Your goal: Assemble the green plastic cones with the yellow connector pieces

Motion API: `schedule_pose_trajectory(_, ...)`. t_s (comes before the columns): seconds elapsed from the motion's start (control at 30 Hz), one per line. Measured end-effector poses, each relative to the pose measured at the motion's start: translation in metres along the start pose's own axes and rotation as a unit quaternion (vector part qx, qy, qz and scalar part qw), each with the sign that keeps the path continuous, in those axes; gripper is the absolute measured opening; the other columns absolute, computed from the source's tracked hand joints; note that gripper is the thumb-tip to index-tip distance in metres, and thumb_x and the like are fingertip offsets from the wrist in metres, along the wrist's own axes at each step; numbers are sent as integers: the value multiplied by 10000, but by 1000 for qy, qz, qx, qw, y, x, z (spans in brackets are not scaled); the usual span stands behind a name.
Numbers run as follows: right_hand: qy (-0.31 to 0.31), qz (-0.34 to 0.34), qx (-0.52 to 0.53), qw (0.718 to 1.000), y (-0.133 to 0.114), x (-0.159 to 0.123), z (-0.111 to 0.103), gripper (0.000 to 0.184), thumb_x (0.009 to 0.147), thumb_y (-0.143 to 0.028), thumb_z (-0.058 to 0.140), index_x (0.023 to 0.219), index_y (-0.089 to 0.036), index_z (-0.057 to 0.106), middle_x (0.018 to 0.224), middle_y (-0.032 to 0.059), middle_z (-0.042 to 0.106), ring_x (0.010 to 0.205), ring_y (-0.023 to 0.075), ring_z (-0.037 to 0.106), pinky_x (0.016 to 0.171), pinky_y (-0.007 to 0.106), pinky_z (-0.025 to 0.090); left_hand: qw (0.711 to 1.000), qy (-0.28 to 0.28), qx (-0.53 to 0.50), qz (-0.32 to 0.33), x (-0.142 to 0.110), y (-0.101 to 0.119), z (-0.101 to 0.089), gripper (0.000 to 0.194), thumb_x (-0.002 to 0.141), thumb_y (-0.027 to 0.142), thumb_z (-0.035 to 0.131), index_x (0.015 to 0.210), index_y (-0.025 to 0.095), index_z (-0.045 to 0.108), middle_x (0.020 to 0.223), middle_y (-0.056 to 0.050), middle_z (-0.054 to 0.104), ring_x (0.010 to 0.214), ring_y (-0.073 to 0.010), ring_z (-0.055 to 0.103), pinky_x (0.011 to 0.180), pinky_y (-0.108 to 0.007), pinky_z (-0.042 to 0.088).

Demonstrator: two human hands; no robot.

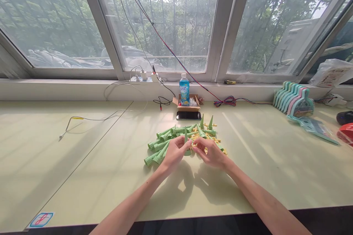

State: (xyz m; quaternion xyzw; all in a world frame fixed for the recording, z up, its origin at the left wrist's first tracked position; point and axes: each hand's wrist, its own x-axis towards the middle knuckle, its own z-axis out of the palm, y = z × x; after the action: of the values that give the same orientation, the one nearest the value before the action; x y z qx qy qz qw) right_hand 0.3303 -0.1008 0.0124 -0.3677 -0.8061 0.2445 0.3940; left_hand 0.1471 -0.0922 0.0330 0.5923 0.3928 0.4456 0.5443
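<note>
My left hand point(175, 152) is closed round a green plastic cone point(185, 137), which points upward above the fingers. Close beside it, the fingertips of my right hand point(211, 153) pinch a small yellow plastic piece point(193, 146), partly covered by the fingers. Whether that piece touches the cone I cannot tell. A pile of green cones point(161, 145) lies just behind and left of my hands. Small yellow pieces point(218, 140) are scattered behind my right hand, partly hidden by it. Among them stand two upright green cones, one farther right point(211, 123).
Behind the pile lie a phone point(189, 115) and a small cardboard box point(188, 109) with a blue bottle point(184, 91). Cables point(228, 100) run along the window side. Pastel handheld plastic items point(293, 99) stand at the right. A thin cable point(91, 119) lies at the left.
</note>
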Motion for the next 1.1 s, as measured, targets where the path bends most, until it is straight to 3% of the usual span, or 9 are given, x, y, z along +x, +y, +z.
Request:
schedule_pose_trajectory(0.27, -8, 11, -20, 1000, 3, -1, 1, 265, 1011, -316, 444, 792, -198, 538, 635, -14, 553, 523, 107, 418, 531, 242, 343, 1000, -6, -11, 1, -1, 0, 1, 266, 802, 406, 732, 799, 146, 672, 749, -25, 633, 692, -146, 579, 628, -240, 424)
schedule_pose_trajectory(0.5, 0, 20, -29, 999, 9, 0, 3, 385, 1032, -347, 396, 698, -193, 508, 576, -31, 452, 518, 104, 369, 523, 239, 304, 1000, -7, -11, -7, -1, 1, 1, 249, 801, 383, 738, 803, 146, 662, 765, -20, 630, 722, -144, 582, 654, -234, 421)
schedule_pose_trajectory(0.77, -8, 19, 16, 1000, 3, -1, 2, 126, 986, -316, 514, 989, -202, 569, 599, -52, 520, 502, 101, 429, 520, 225, 343, 1000, 0, -4, -7, 0, 0, 0, 302, 811, 441, 716, 809, 143, 669, 761, -26, 626, 707, -147, 571, 646, -242, 418)
schedule_pose_trajectory(1.1, -12, 23, -15, 1000, 7, -1, 2, 223, 1011, -313, 456, 853, -199, 565, 636, -26, 548, 530, 103, 403, 546, 234, 336, 1000, -8, -1, -5, -1, 0, 1, 281, 806, 420, 718, 799, 145, 661, 751, -25, 632, 690, -147, 570, 637, -244, 415)
